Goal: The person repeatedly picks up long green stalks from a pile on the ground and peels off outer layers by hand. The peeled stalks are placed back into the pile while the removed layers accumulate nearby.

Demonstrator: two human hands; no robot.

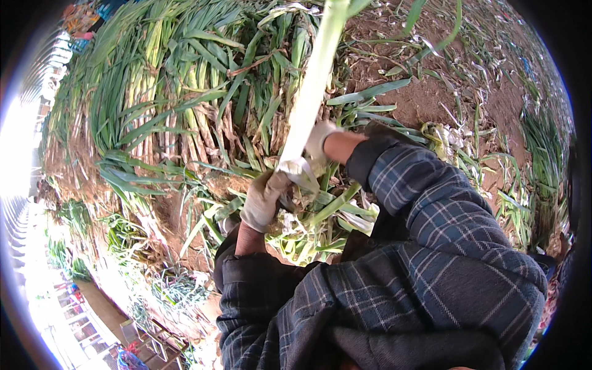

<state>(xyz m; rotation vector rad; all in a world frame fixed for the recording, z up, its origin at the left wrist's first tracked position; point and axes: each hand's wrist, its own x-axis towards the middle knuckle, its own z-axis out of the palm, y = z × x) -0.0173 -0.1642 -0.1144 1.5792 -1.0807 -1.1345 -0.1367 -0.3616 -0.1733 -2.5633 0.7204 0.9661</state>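
A large leek (310,97) with a bright white shank slants upward, its green top cut off by the upper rim. My left hand (261,203), in a pale work glove, grips the leek around its root end. Just right of the shank is my gloved right hand (319,143), blurred and partly behind the leek; whether its fingers hold anything is not clear. A loose strip of pale leaf skin (303,173) hangs from the shank's lower end between my hands. Below them lies a heap of stripped leek leaves (314,222).
Rows of unpeeled leeks (152,92) lie bundled at the left, roots towards me. Brown soil (416,101) strewn with leaf scraps spreads to the right, with another leek pile (545,152) at the far right. Metal frames (157,342) stand at the lower left.
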